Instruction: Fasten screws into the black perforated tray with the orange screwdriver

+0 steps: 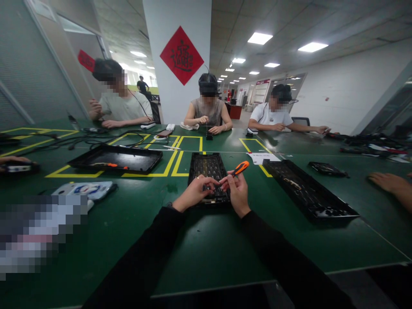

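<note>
A black keyboard frame [207, 167] lies lengthwise on the green table in front of me. My left hand [193, 193] hovers over its near end with fingertips pinched together; whatever they pinch is too small to make out. My right hand [236, 191] holds an orange-handled screwdriver [240, 167], its handle pointing up and to the right. The fingertips of both hands meet just above the frame's near edge. Black sleeves cover both my arms.
Another black keyboard frame [305, 191] lies to the right, a black tray [117, 159] to the left. Yellow tape lines [175, 165] mark the table. Three people sit across the table working; a co-worker's hand [391, 184] rests at the right, another at far left [14, 161].
</note>
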Demonstrator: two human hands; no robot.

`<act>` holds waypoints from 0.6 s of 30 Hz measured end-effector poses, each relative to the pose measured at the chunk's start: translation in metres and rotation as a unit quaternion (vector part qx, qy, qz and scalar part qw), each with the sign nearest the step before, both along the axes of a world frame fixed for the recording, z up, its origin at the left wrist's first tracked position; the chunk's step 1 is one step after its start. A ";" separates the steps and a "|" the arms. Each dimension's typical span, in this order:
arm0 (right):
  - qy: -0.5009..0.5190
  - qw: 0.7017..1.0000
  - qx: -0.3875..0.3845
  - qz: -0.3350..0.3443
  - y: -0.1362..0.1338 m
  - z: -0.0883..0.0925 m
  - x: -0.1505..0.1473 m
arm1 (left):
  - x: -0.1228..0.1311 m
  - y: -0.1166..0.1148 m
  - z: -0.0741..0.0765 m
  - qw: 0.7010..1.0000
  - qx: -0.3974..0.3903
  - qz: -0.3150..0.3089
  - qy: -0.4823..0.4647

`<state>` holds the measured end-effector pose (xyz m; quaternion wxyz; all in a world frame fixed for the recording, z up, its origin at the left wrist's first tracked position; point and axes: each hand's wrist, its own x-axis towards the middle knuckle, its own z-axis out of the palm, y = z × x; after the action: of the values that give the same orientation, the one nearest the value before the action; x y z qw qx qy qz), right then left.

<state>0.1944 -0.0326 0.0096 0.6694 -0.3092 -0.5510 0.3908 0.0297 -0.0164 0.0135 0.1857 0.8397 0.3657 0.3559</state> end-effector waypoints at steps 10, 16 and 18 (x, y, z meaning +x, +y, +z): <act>0.005 1.000 -0.005 0.000 0.001 0.000 0.001 | 0.000 0.001 -0.001 1.000 -0.013 0.007 -0.004; 0.005 1.000 -0.003 -0.002 0.001 -0.001 0.001 | -0.001 0.002 -0.003 1.000 -0.013 -0.001 -0.008; 0.003 1.000 -0.004 0.000 0.001 0.000 0.001 | 0.000 0.003 -0.004 1.000 -0.016 -0.001 -0.011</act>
<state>0.1949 -0.0315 0.0093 0.6698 -0.3110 -0.5471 0.3941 0.0293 -0.0130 0.0094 0.2035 0.8331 0.3683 0.3589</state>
